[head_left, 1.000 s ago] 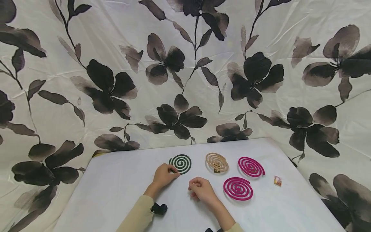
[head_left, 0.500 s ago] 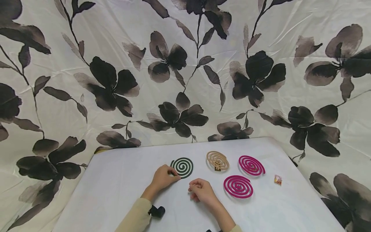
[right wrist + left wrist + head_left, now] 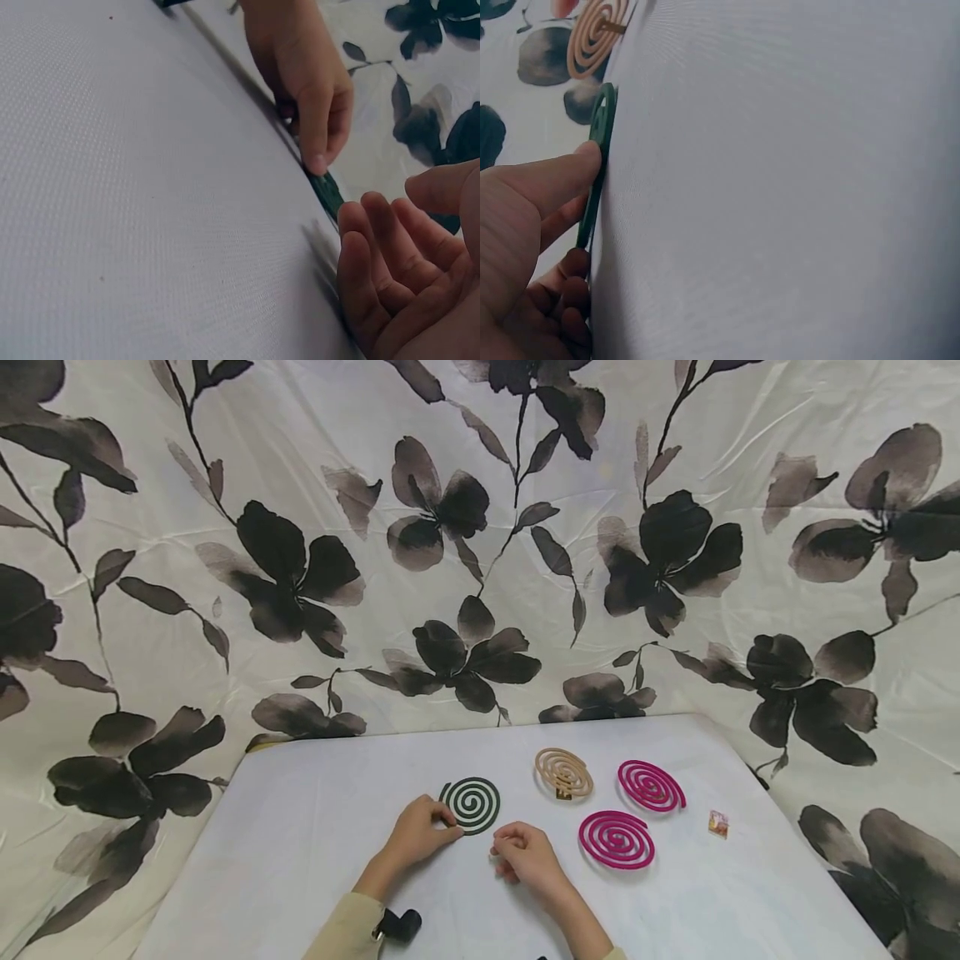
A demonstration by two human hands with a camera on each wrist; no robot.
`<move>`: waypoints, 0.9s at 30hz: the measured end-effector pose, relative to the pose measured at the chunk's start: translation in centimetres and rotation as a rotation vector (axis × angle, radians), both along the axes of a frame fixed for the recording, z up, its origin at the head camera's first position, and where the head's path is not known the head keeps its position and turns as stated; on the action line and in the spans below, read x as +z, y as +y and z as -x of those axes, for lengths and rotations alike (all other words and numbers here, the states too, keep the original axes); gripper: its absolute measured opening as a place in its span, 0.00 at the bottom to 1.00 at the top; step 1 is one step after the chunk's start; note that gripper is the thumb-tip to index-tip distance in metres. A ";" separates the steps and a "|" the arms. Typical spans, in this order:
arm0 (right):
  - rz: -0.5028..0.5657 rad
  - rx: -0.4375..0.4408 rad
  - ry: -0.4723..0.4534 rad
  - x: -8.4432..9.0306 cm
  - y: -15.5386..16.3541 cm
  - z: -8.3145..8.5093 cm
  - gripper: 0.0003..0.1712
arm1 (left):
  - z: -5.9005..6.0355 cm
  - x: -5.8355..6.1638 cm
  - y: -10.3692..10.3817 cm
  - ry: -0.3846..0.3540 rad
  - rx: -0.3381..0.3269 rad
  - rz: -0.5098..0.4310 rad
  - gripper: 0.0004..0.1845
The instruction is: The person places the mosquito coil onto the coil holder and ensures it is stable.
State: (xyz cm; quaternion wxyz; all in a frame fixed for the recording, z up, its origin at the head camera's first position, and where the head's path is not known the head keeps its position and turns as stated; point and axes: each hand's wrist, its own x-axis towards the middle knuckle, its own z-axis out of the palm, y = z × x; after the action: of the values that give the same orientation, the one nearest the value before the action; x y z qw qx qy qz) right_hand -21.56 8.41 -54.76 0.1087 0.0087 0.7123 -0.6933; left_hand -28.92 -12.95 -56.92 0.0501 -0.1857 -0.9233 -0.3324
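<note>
A dark green mosquito coil (image 3: 472, 806) lies on the white table. At its near left edge, my left hand (image 3: 416, 835) pinches the rim between thumb and fingers. Seen edge-on in the left wrist view, the green coil (image 3: 607, 101) has the thumb across its upper face. My right hand (image 3: 531, 860) is just right of the coil, held low with fingers loosely curled and nothing in them. From the right wrist, a strip of the green coil (image 3: 327, 196) shows beyond my right fingertips (image 3: 375, 204), and the rest is hidden.
To the right lie a tan coil (image 3: 563, 770) with a small gold-brown piece (image 3: 563, 794) at its near edge and two magenta coils, one farther (image 3: 651, 786) and one nearer (image 3: 617, 840). A small printed packet (image 3: 717, 824) lies far right. Floral cloth (image 3: 517, 552) hangs behind the table.
The green coil has come nearer to me, with my left hand drawing back while holding its edge. My right hand has stayed almost in place.
</note>
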 end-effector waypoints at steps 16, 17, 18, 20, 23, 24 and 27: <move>-0.250 -0.093 0.217 0.3 -0.2 3.4 0.07 | -0.3 1.0 0.4 -0.103 0.189 -0.185 0.13; -0.266 -0.098 0.232 0.4 -0.1 3.6 0.07 | -0.3 1.0 0.5 -0.109 0.204 -0.189 0.14; -0.273 -0.102 0.236 0.5 -0.1 3.9 0.07 | -0.2 1.0 0.5 -0.120 0.223 -0.196 0.15; -0.293 -0.110 0.246 0.6 -0.2 4.4 0.08 | -0.2 1.0 0.6 -0.130 0.245 -0.201 0.17; -0.333 -0.122 0.251 0.5 -0.3 5.2 0.10 | 0.0 1.0 0.6 -0.149 0.266 -0.200 0.19; -0.344 -0.124 0.245 0.5 -0.4 5.4 0.10 | 0.0 1.0 0.6 -0.156 0.273 -0.199 0.20; -0.372 -0.120 0.236 0.2 -0.6 6.1 0.13 | 0.1 0.9 0.5 -0.175 0.290 -0.195 0.20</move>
State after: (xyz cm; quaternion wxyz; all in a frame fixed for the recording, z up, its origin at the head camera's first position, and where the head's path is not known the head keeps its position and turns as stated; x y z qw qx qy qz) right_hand -27.62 7.77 -54.54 -0.0206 -0.0103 0.8337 -0.5517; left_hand -29.04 -12.45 -56.00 0.0346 -0.0154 -0.9046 -0.4245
